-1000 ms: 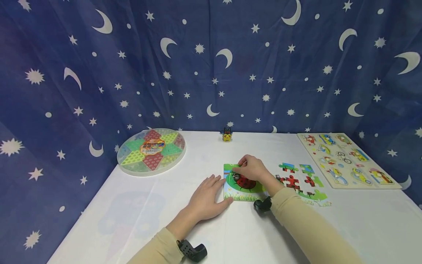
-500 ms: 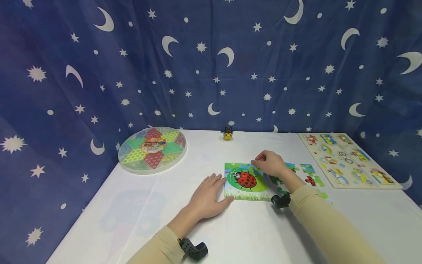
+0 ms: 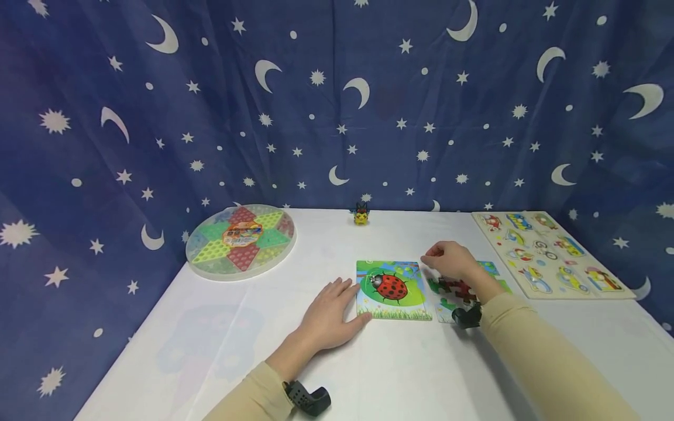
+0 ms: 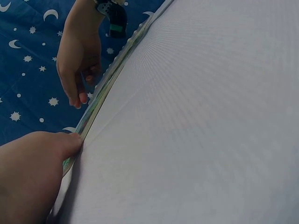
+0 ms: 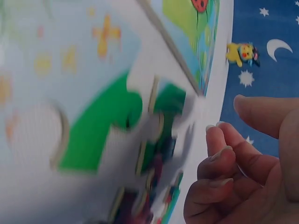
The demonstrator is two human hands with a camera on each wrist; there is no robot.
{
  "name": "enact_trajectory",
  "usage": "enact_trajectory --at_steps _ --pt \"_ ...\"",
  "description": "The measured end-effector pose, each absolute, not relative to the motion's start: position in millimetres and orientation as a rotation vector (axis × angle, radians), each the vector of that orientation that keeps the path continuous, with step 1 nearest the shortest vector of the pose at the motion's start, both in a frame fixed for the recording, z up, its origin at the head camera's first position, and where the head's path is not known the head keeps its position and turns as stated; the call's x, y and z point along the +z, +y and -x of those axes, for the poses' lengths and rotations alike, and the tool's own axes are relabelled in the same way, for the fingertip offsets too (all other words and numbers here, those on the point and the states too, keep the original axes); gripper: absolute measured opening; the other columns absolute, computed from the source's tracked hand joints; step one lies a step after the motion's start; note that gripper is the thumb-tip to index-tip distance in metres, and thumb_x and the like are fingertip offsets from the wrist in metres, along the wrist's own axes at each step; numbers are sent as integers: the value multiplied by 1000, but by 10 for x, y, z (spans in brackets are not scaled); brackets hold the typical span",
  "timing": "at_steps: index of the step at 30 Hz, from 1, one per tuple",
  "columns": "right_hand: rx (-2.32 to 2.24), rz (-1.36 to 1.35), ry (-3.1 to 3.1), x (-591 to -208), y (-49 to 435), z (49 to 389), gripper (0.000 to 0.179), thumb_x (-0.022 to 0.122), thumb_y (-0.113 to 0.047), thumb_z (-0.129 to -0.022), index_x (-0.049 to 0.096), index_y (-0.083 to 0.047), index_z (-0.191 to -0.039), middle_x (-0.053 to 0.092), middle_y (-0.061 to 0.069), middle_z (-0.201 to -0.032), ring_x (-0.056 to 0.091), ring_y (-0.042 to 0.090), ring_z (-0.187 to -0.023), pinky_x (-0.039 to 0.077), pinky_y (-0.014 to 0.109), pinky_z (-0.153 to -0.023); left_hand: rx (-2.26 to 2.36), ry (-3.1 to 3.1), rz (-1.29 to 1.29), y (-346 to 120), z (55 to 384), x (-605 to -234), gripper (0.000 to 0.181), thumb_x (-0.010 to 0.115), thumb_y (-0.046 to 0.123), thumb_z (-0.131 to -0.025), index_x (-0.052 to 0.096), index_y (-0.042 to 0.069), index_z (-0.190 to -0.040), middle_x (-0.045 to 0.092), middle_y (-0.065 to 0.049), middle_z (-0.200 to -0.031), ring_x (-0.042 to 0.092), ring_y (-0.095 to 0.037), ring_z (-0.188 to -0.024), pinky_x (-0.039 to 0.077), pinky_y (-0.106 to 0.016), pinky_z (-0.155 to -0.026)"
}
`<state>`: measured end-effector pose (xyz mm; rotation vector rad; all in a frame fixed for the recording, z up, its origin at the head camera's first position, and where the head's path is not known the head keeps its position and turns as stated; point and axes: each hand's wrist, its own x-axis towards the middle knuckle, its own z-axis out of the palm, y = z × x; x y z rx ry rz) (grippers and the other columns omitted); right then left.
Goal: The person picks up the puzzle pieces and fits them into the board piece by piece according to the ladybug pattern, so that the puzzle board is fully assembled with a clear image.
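Observation:
A ladybug picture puzzle board (image 3: 392, 289) lies flat on the white table in the head view. My left hand (image 3: 329, 318) rests at its left edge with fingers and thumb spread, the thumb touching the near left corner. Just right of the board, my right hand (image 3: 454, 260) hovers over loose jigsaw pieces (image 3: 458, 289) and partly hides them. The right wrist view shows that hand (image 5: 238, 172) with thumb and fingers apart and nothing between them. Beside it there are green and dark red jigsaw pieces (image 5: 100, 128), somewhat blurred.
A round Chinese checkers board (image 3: 243, 241) lies at the back left. A small yellow figurine (image 3: 360, 215) stands near the table's far edge. At the right is a wooden peg puzzle board (image 3: 550, 254). A blue curtain (image 3: 316, 117) with moons and stars hangs behind.
My right hand has moved right, off the ladybug board and over the loose jigsaw pieces, uncovering the ladybug picture. The left hand has stayed at the board's edge.

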<state>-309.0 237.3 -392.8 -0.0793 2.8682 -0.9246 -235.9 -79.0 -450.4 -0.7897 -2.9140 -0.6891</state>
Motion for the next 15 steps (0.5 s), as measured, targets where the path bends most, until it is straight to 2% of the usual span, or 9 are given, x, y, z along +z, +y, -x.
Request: enact_trajectory --at_steps 5,11,15 --pt "-901 21 2869 -3881 2490 3134 33 60 -28 -103 67 2 -116 67 16 -106 59 31 -96 53 43 -80 -694 -2897 785 -790 2362 -4482 70 59 54 -98 52 8 -150 46 -14 -156 32 -33 -149 23 -46 -124" --pt "-895 -35 2837 -3848 2637 3163 37 56 -26 -104 65 4 -124 65 19 -110 57 29 -90 52 38 -73 -718 -2914 779 -789 2344 -4469 69 60 53 -98 52 8 -150 45 -14 -157 32 -34 -150 23 -47 -124" --pt "-838 -69 2850 -3841 2729 3167 36 56 -25 -104 65 4 -123 65 20 -109 58 29 -87 51 38 -71 -726 -2925 774 -781 2336 -4477 70 59 54 -98 51 9 -151 44 -14 -158 32 -34 -150 23 -48 -124"
